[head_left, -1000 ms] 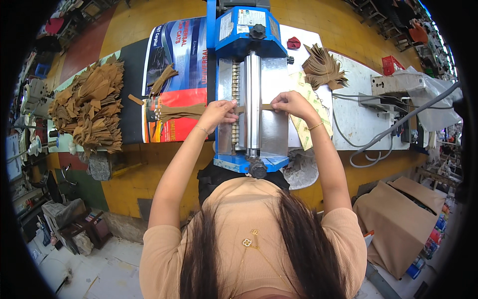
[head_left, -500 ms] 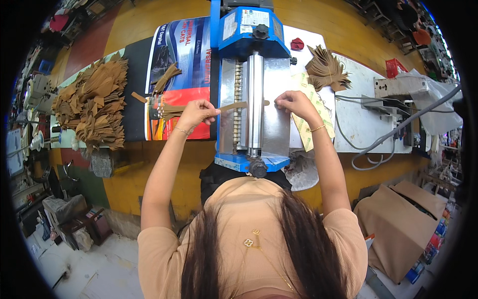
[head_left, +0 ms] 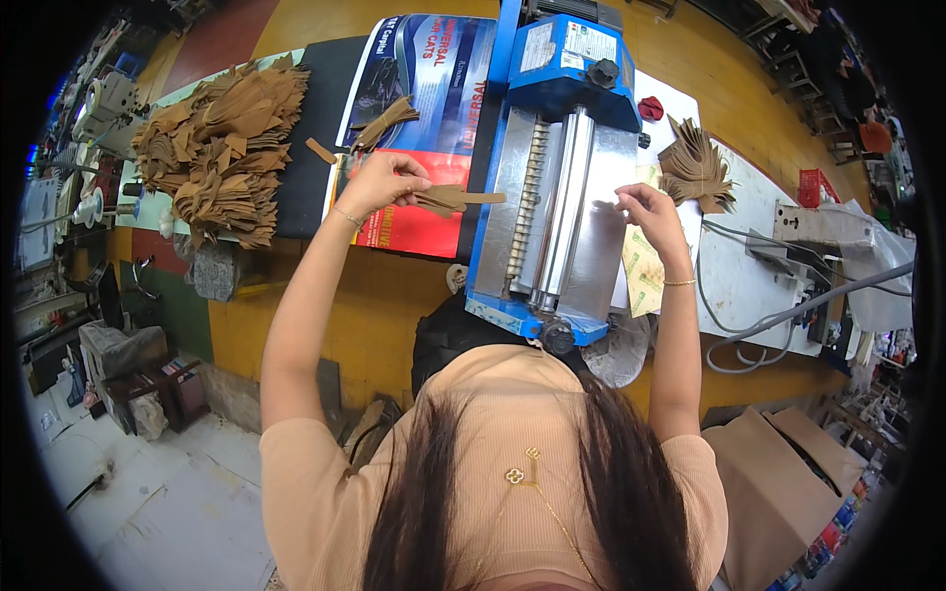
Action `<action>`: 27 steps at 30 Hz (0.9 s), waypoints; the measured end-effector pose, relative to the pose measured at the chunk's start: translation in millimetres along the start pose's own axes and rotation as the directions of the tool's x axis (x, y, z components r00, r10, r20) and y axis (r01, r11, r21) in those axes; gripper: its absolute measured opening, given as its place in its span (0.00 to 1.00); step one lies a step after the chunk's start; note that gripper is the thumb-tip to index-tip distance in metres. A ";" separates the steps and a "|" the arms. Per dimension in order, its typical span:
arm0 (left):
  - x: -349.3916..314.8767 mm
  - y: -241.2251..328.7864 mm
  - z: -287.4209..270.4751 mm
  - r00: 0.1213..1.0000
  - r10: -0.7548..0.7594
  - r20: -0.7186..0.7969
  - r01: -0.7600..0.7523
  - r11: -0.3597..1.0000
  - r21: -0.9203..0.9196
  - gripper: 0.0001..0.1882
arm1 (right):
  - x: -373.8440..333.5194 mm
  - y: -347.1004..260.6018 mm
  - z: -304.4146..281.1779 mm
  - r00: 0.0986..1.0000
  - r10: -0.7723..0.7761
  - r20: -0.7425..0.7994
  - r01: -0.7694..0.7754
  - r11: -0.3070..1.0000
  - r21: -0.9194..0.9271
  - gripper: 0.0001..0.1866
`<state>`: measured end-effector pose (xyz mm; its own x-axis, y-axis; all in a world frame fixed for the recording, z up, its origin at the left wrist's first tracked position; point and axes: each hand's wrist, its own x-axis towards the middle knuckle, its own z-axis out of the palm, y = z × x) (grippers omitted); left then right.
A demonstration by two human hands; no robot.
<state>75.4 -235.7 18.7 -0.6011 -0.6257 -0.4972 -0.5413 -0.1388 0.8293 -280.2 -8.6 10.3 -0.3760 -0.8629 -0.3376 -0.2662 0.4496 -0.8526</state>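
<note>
My left hand (head_left: 389, 183) is over the red part of a printed sheet, thumb and fingers pinched on a flat brown strip (head_left: 485, 198). The strip's far tip reaches over the left edge of a blue roller machine (head_left: 490, 303). A fanned bundle of brown strips (head_left: 439, 200) lies beside those fingertips. Across the polished roller (head_left: 566, 202), my right hand (head_left: 652, 215) hovers at the right edge of the metal plate, fingers curled and fingertips together. Whatever is between them, if anything, cannot be made out. No strip shows on the roller.
A large heap of brown pieces (head_left: 222, 153) lies at the left. A smaller bundle (head_left: 386, 122) and a loose piece (head_left: 320, 151) lie on and near the sheet (head_left: 443, 59). Another fanned bundle (head_left: 695, 169) and a red bit (head_left: 650, 108) are right of the machine. Grey cable (head_left: 788, 315) loops farther right.
The strip that crossed the roller is no longer seen there. My left hand has drawn back from the machine over the bundle. My view has shifted, so the bench appears farther right.
</note>
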 end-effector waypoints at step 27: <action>-12.3 -13.2 -34.6 0.991 0.087 -0.106 -0.093 0.994 -0.050 0.08 | -8.6 -53.5 33.2 0.990 -0.105 -0.091 0.086 0.978 -0.188 0.12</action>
<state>110.3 -252.8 22.7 -0.5800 -0.7134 -0.3933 -0.4532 -0.1186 0.8835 -233.3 -32.8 45.5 -0.4256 -0.8806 -0.2085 -0.4597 0.4088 -0.7884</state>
